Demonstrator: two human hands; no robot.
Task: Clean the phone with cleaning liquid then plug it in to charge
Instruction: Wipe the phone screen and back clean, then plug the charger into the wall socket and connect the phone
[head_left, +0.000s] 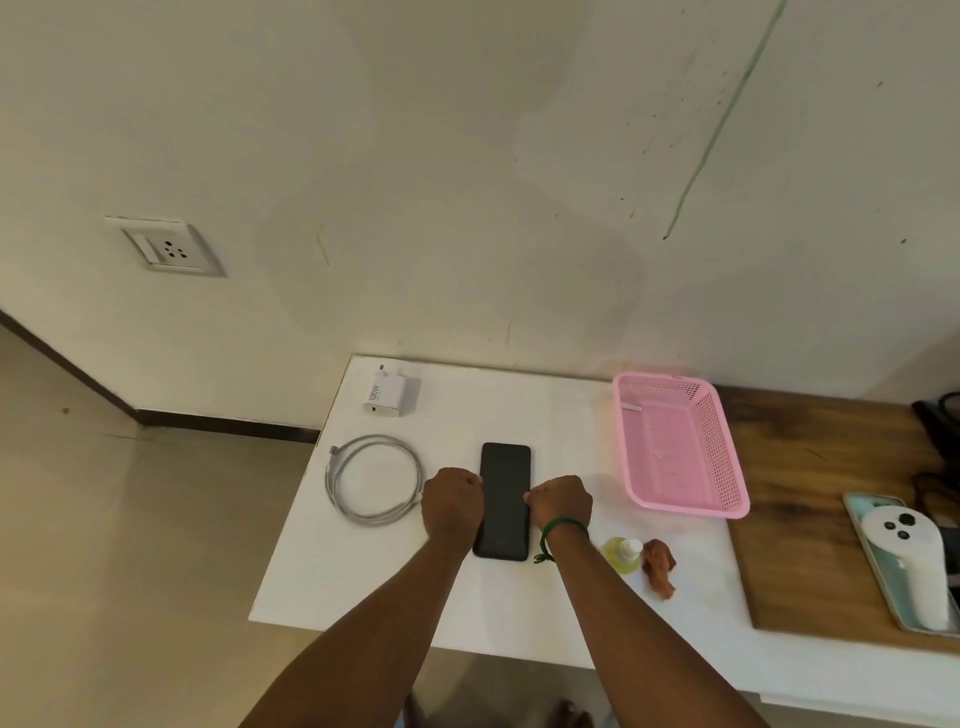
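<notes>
Left hand (452, 501) and right hand (561, 501), fingers curled, seemingly pinch the flat black phone (504, 467) by its edges; better to wet the crumpled brown cloth (658, 564), not the screen.

Left hand (452, 501), right hand (562, 501) gripping phone (505, 500), white table (363, 571)

The phone (504, 499) was black on a white table (519, 613), the cable (371, 478) pale grey and the charger (384, 397) white at left, the bottle (622, 557) yellow with a white cap, the cloth (658, 565) reddish-brown, the basket (680, 447) pink with a mesh pattern, the right board (800, 519) brown wood-grain.
</notes>
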